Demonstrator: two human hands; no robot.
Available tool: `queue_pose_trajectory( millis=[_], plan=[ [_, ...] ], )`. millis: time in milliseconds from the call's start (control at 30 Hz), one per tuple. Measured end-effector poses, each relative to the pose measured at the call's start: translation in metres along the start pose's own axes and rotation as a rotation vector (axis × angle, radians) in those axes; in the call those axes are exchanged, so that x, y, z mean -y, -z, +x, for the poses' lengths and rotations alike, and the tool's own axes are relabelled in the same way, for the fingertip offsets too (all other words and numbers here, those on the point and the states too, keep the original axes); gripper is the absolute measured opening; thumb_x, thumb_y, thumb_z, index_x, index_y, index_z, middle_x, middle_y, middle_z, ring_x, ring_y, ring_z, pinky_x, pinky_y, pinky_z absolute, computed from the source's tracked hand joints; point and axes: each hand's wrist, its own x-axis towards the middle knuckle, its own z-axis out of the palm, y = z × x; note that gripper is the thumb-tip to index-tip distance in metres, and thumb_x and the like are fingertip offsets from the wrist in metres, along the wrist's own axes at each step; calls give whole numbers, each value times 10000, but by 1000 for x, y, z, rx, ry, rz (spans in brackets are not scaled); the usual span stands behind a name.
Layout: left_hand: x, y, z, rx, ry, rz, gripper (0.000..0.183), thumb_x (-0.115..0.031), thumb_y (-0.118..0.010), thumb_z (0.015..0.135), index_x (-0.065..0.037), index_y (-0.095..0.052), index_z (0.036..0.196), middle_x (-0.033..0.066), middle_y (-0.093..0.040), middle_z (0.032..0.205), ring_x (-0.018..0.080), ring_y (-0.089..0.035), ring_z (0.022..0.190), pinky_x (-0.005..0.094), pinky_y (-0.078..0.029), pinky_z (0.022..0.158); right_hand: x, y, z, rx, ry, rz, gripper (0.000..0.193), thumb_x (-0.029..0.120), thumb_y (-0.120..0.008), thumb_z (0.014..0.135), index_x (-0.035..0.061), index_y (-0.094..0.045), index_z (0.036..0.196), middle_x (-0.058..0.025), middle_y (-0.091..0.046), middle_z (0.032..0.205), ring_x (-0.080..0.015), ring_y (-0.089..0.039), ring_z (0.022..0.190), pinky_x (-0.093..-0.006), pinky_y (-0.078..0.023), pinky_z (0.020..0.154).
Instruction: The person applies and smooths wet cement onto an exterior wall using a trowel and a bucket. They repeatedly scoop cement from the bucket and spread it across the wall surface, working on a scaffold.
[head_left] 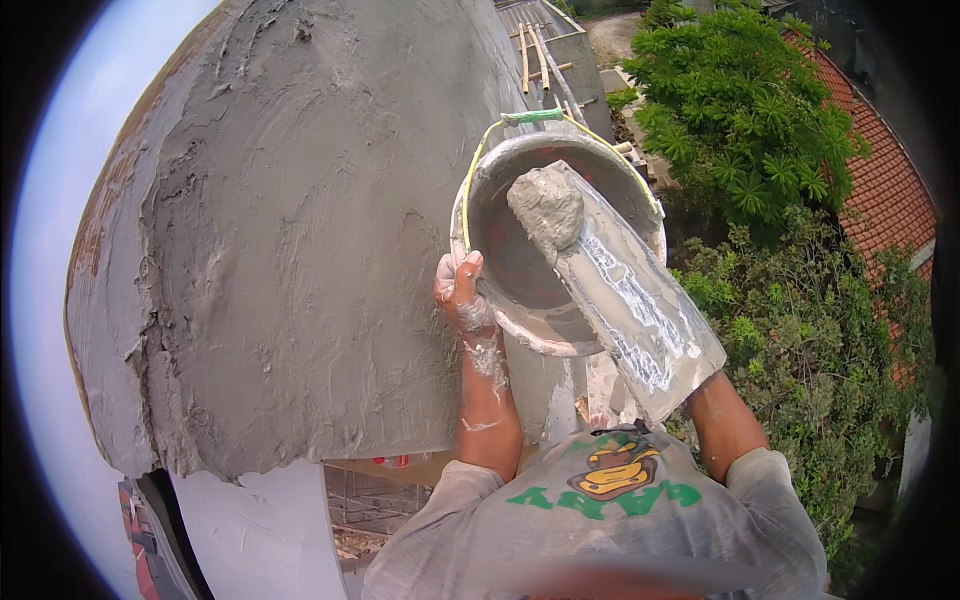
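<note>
My left hand (pixel 466 292), smeared with mortar, is closed on the near left rim of a bucket (pixel 555 347), thumb up by the rim. The bucket's inside looks mostly bare, with wet grey residue on its walls, and its thin yellow handle with a green grip (pixel 532 117) rests along the far rim. Over the bucket's right side slants a long flat plastering float (pixel 640 310), face up and streaked with wet cement. A lump of grey mortar (pixel 548 205) sits on its far end. My right forearm (pixel 728 425) reaches under the float's near end; the float hides my right hand.
A freshly plastered grey wall (pixel 300 230) rises on the left, with a rough ridge near its outer edge. Far below on the right are a green tree (pixel 745 110), bushes (pixel 790 330) and a red tiled roof (pixel 885 150). Bamboo poles (pixel 535 55) lie beyond the bucket.
</note>
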Motion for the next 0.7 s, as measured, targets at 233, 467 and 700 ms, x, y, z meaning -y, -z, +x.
queue_pose_trajectory(
  millis=[233, 467, 700],
  plan=[
    [60, 32, -16, -220, 248, 117, 121, -145, -693, 739, -82, -605, 685, -53, -520, 658, 75, -431, 561, 243, -350, 538, 30, -4, -48, -159, -20, 172, 266, 273, -531, 878, 41, -662, 877, -46, -627, 734, -196, -603, 633, -344, -495, 613],
    [117, 88, -74, -150, 464, -17, 147, -168, -701, 759, -72, -610, 696, -39, -553, 651, 75, -487, 565, 250, -398, 522, 74, -77, 19, -102, 3, 582, 273, 278, -520, 890, 42, -659, 892, -37, -622, 734, -188, -599, 628, -341, -494, 610],
    [92, 78, -93, -216, 579, 156, 123, -133, -719, 742, -73, -613, 737, -23, -561, 707, 92, -524, 647, 261, -416, 609, 162, -134, 149, 10, 188, 607, 300, 298, -478, 918, 48, -640, 952, -29, -622, 769, -185, -602, 651, -334, -496, 622]
  ],
)
